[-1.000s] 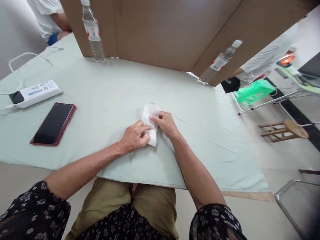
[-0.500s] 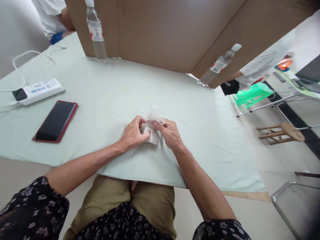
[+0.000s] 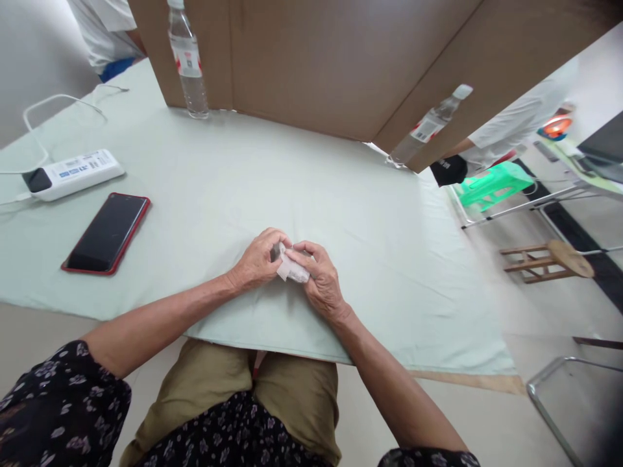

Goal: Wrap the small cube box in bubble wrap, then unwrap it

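A small white plastic bag (image 3: 291, 269) is folded up into a compact wad between my two hands, just above the pale green cloth (image 3: 253, 181) near the table's front edge. My left hand (image 3: 259, 259) pinches its left side with fingertips and thumb. My right hand (image 3: 318, 279) is curled over its right side, fingers pressing the folded bag. Most of the bag is hidden by my fingers.
A red-edged black phone (image 3: 106, 233) lies at the left, a white power strip (image 3: 68, 174) with cables behind it. Two water bottles (image 3: 187, 61) (image 3: 424, 126) stand against a brown cardboard screen (image 3: 341, 58). Other people sit beyond. Green and wooden stools (image 3: 549, 259) stand on the right.
The bag lay flat and long on the cloth a second ago. My hands have folded it down into a small wad and drawn it slightly toward me.
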Demonstrator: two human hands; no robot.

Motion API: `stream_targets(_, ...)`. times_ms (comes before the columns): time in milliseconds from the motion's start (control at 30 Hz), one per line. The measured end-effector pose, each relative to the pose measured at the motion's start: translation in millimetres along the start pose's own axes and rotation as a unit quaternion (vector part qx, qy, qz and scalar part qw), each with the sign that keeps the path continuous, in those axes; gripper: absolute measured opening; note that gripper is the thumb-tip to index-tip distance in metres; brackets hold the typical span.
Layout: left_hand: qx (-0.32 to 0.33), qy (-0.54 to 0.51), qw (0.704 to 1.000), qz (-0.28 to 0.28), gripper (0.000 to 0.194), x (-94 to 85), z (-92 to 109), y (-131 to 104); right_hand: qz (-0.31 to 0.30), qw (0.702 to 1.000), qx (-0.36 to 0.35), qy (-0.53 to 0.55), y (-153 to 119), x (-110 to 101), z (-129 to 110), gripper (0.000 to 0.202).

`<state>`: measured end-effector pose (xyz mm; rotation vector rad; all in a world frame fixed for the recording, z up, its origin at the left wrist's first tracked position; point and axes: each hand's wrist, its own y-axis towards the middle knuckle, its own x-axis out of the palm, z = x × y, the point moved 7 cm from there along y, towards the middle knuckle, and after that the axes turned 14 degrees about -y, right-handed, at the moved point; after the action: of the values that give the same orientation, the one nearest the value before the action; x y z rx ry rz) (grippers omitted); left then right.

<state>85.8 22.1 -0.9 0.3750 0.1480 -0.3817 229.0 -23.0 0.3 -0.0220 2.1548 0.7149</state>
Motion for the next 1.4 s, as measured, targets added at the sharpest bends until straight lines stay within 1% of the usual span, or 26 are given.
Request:
stream_targets(233,-0.011,-0.010,1.000,-0.005,0.021,-1.0,0,0,0.039,0.999,0.000,-0.022,-1,5,-3,0.042)
stream_targets(367,0.000,-0.013,1.000,-0.015,0.020,-1.6,2,0,0.044,0.998,-0.009,-0.044,-1,3,-5,0.044)
stream_targets(533,-0.005,-0.026,1.000,-0.001,0.015,-1.4,1,0,-0.009,0.998,-0.036,-0.048,0,-7,-4,0.049)
stream_targets(633,0.010,-0.027,1.000,0.003,0.015,0.7,3,-1,-0.041,0.998,-0.040,-0.026,1,-12,-1,0.051)
stream_targets(733,0.022,-0.026,0.999,-0.002,0.015,2.2,4,-1,-0.061,0.997,-0.045,0.004,0,-13,0,0.052)
stream_targets(833,0.023,-0.027,0.999,-0.012,0.012,0.3,4,-1,-0.076,0.995,-0.065,0.024,0,-14,-2,0.048)
stream_targets(900,0.019,-0.030,0.999,-0.037,0.011,-2.3,5,1,-0.083,0.992,-0.092,0.030,-1,-15,-4,0.044)
stream_targets(933,0.015,-0.031,0.998,-0.059,0.012,-3.1,7,1,-0.086,0.990,-0.106,0.028,-2,-15,-6,0.044)
stream_targets(1067,0.024,-0.009,0.984,-0.179,0.030,-3.3,17,2,-0.098,0.985,-0.139,-0.001,-7,-11,-6,0.057)
stream_targets(1133,0.029,0.015,0.977,-0.213,0.036,-3.4,20,2,-0.092,0.987,-0.132,-0.017,-9,-7,-3,0.054)
stream_targets(1200,0.029,0.024,0.975,-0.218,0.037,-3.6,21,2,-0.079,0.990,-0.111,-0.022,-8,-5,1,0.046)
stream_targets(1300,0.014,0.007,0.982,-0.189,0.035,-5.1,18,4,-0.071,0.995,-0.064,0.012,-1,-6,4,0.038)
stream_targets(1333,-0.003,-0.002,0.985,-0.173,0.034,-6.2,16,4,-0.078,0.995,-0.041,0.035,2,-6,5,0.035)
stream_targets(1400,-0.049,-0.010,0.988,-0.144,0.023,-8.5,11,5,-0.114,0.989,0.019,0.096,7,-3,8,0.033)
